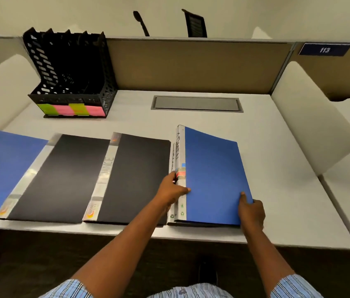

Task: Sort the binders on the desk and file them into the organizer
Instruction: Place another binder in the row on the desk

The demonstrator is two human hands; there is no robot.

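Note:
Several binders lie in a row along the desk's front edge. A blue binder (212, 177) on the right is tilted up at its spine side. My left hand (173, 190) grips its grey spine, thumb on the cover. My right hand (252, 209) holds its lower right corner, thumb on top. Beneath it another binder's edge shows. To the left lie a black binder (135, 179) with a lettered spine, a second black binder (62, 179), and a blue binder (4, 166) at the far left. The black slotted organizer (68, 72) stands at the back left, with green and pink labels on its front.
A grey cable hatch (197, 103) is set into the white desk (277, 168) at the back middle. A tan partition (191, 65) closes the back. White side dividers stand left and right. A blue plate reading 113 (324, 49) hangs at the far right.

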